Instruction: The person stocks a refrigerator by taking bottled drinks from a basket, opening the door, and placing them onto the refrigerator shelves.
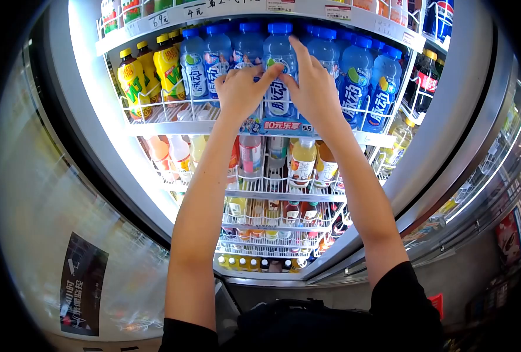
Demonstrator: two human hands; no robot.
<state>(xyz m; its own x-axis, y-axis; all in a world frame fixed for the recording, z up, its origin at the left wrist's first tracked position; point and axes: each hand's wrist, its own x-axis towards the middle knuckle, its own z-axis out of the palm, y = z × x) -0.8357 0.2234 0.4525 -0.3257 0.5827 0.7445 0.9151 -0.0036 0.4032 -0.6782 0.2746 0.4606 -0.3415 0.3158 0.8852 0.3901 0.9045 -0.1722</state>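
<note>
A blue-capped drink bottle [279, 51] stands upright in the middle of the upper shelf row, between my two hands. My left hand [240, 92] is at its left, in front of a neighbouring blue bottle [248, 44]. The left thumb reaches across to the middle bottle's label, while the other fingers are bent and partly hidden. On the other side, my right hand [314, 88] has its index finger stretched up beside the bottle and its thumb spread toward the label. Both thumb tips come close together; whether they press on the bottle is unclear.
White wire rails [149, 111] front the cooler shelves. Yellow-labelled tea bottles [167, 64] stand left, more blue bottles [355, 73] right. A price strip [281, 126] runs below. Lower shelves hold juice bottles [302, 161]. Door frames flank the opening; a dark sign [83, 287] is on the left glass.
</note>
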